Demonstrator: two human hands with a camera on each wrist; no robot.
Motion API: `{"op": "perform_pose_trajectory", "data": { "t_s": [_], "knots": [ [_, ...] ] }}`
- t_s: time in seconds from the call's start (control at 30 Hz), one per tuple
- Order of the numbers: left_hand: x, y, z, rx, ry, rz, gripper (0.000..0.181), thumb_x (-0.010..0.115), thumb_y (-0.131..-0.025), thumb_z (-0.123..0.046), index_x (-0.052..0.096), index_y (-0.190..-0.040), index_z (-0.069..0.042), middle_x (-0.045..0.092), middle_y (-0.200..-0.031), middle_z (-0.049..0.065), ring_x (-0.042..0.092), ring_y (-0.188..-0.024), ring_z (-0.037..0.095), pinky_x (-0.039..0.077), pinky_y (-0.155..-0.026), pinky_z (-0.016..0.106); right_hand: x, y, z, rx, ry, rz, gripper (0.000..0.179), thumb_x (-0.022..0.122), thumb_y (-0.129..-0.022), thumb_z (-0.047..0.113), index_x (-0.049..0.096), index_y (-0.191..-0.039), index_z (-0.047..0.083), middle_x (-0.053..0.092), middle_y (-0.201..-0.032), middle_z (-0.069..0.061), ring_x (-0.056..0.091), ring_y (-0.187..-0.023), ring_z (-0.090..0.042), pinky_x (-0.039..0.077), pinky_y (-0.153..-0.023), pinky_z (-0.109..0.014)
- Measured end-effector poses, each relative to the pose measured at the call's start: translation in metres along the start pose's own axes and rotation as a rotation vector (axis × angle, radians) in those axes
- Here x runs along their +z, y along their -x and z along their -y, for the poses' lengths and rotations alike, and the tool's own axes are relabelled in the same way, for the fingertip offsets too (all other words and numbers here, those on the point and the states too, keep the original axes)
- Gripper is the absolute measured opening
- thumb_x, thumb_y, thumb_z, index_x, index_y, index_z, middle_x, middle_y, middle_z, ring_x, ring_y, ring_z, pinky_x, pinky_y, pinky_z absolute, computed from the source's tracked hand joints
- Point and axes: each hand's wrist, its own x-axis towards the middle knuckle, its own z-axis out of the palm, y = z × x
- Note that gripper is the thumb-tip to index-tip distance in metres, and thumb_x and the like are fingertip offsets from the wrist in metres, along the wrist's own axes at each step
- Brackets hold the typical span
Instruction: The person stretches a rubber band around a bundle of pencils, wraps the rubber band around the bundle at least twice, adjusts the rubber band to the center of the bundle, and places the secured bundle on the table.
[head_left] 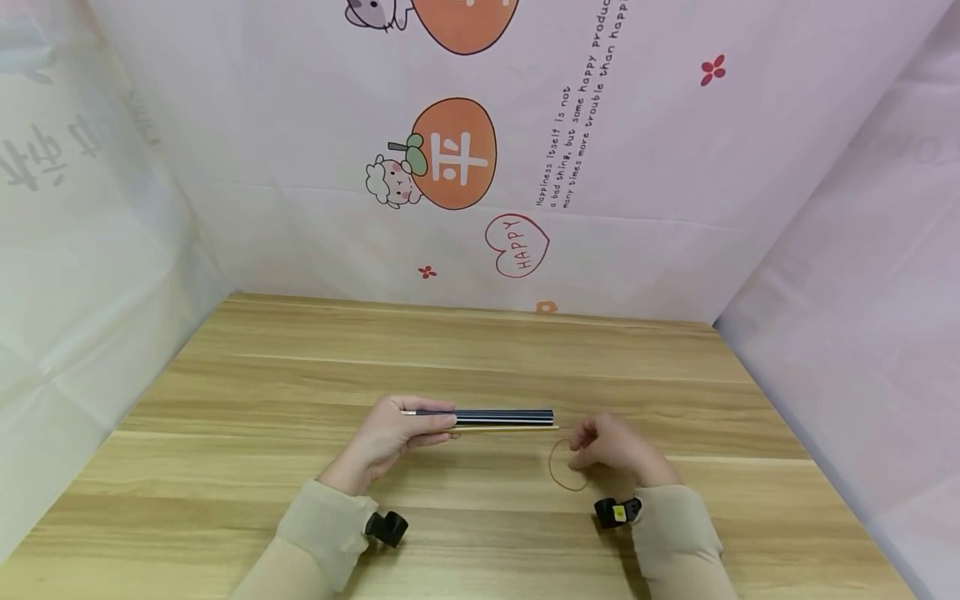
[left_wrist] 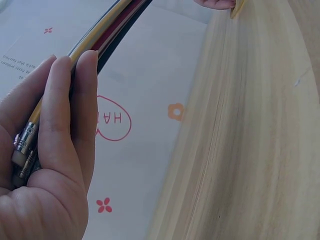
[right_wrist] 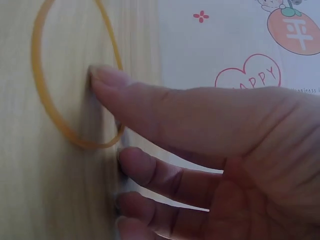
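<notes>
My left hand (head_left: 390, 437) grips a bundle of pencils (head_left: 510, 418), held level just over the table with dark barrels and one yellow barrel showing. In the left wrist view, my fingers wrap around the yellow pencil (left_wrist: 102, 21); silver ferrules and grey erasers stick out near the palm, and a red barrel shows further up. Just right of the bundle, a thin orange-yellow rubber band (right_wrist: 37, 60) forms a loop at the tabletop. My right hand (head_left: 618, 446) is over the loop's right side, thumb tip inside it, fingers curved and apart from the thumb.
The wooden table (head_left: 480, 542) spreads beneath both hands. Behind it hangs a pale printed cloth (head_left: 300, 167) with orange drawings and lettering, and more pale cloth (head_left: 862, 275) closes the sides. Each wrist wears a small black camera mount (head_left: 387, 528).
</notes>
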Motion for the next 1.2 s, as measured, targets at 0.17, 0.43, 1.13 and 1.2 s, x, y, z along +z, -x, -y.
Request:
{"op": "perform_pose_trajectory", "data": {
  "t_s": [0.17,0.43,1.13,1.2],
  "knots": [
    [-0.0001,-0.0003,0.0003,-0.001,0.000,-0.003,0.036,0.074,-0.085,0.000,0.065,-0.117,0.013,0.074,-0.105,0.018,0.075,-0.089,0.023,0.060,-0.086,0.029,0.0011,0.0007,-0.0017,-0.017,0.026,0.009,0.016,0.081,-0.080,0.010,0.066,-0.081,0.003,0.063,-0.077,-0.001,0.051,-0.071,-0.014,0.044,-0.065,-0.026],
    [0.0000,0.0002,0.0004,0.003,-0.002,0.004,0.037,0.074,-0.086,0.000,0.063,-0.118,0.015,0.073,-0.106,0.018,0.075,-0.089,0.023,0.061,-0.086,0.029,0.0037,0.0010,-0.0032,-0.048,0.022,0.027,0.012,0.074,-0.085,0.008,0.066,-0.077,0.003,0.058,-0.071,0.003,0.047,-0.066,-0.012,0.039,-0.060,-0.023],
    [0.0001,0.0004,-0.0004,0.011,-0.002,0.014,0.037,0.073,-0.086,0.001,0.063,-0.118,0.016,0.073,-0.105,0.019,0.075,-0.089,0.024,0.061,-0.086,0.030,0.0028,-0.0012,-0.0025,-0.034,0.058,-0.017,0.010,0.073,-0.086,0.009,0.065,-0.080,0.005,0.062,-0.078,0.000,0.051,-0.073,-0.013,0.045,-0.068,-0.027],
    [0.0000,0.0004,-0.0006,0.010,-0.003,0.015,0.037,0.073,-0.086,0.001,0.063,-0.118,0.016,0.074,-0.104,0.018,0.075,-0.089,0.024,0.061,-0.086,0.030,0.0037,-0.0016,-0.0022,-0.023,0.048,-0.035,0.010,0.073,-0.085,0.007,0.065,-0.081,0.004,0.062,-0.078,-0.001,0.052,-0.073,-0.014,0.046,-0.068,-0.028]
  ]
}}
